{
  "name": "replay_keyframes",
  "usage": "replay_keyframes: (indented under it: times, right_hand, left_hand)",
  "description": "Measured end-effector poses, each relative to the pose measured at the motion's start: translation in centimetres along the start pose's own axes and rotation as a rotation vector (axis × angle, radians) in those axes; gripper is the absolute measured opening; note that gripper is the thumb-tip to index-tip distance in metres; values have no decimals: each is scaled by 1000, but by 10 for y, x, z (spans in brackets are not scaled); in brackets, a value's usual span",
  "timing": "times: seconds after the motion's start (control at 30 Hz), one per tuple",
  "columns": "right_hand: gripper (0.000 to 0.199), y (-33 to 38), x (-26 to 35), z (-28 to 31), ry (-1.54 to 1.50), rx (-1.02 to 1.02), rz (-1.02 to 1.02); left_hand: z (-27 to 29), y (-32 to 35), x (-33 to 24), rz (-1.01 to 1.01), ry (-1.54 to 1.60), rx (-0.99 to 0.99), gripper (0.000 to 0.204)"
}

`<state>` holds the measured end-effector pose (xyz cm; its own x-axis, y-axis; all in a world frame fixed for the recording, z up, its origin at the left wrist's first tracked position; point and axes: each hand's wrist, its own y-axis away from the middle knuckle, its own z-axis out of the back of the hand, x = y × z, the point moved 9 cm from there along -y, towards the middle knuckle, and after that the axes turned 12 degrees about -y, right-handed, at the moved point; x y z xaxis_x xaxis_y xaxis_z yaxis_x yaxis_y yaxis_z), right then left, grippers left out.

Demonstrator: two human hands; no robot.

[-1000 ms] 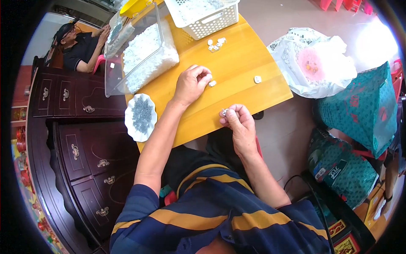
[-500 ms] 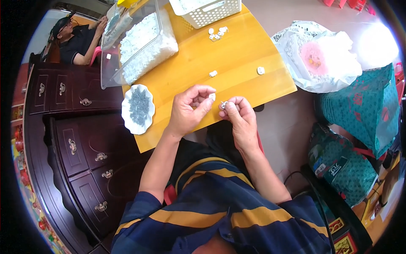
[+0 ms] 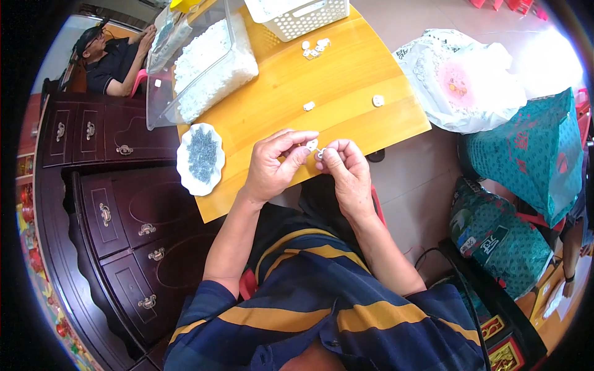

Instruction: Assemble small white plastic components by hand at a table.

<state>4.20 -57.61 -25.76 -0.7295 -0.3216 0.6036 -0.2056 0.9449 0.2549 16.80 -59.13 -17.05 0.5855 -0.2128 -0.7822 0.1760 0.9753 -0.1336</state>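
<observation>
Over the near edge of the wooden table (image 3: 272, 93), my left hand (image 3: 272, 166) pinches a small white plastic piece (image 3: 312, 144) between thumb and fingers. Close beside it, my right hand (image 3: 348, 176) has thumb and forefinger closed on another small white piece (image 3: 320, 154). The two pieces nearly meet, and a thin dark bit shows between them; whether they touch I cannot tell. Beyond my hands lie a loose white piece (image 3: 309, 106) and a rounder one (image 3: 378, 101). To the left, a white scalloped dish (image 3: 183, 176) holds many small grey metal pins.
A clear plastic bin (image 3: 162, 102) full of white pieces and a white perforated basket (image 3: 303, 25) stand at the back. Several white pieces (image 3: 317, 49) lie near the basket. Dark drawers (image 3: 124, 204) are at left, bags (image 3: 520, 161) at right. Another person (image 3: 111, 65) sits far left.
My hands have drawn closer, bringing the two white pieces almost together. At the far right, another person's arm has come further into view.
</observation>
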Motion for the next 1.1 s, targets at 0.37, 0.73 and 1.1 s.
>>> replay_keyframes:
  times: [0.37, 0.73, 1.1]
  right_hand:
    - [11, 0, -1, -1, -11, 2, 2]
    - [17, 2, -1, -3, 11, -13, -40]
    - [15, 1, -9, -3, -132, -2, -158]
  left_hand:
    - [1, -2, -6, -44, -45, 37, 22]
    - [-4, -2, -10, -112, -122, 68, 22]
    - [-9, 1, -35, -140, -484, -16, 42]
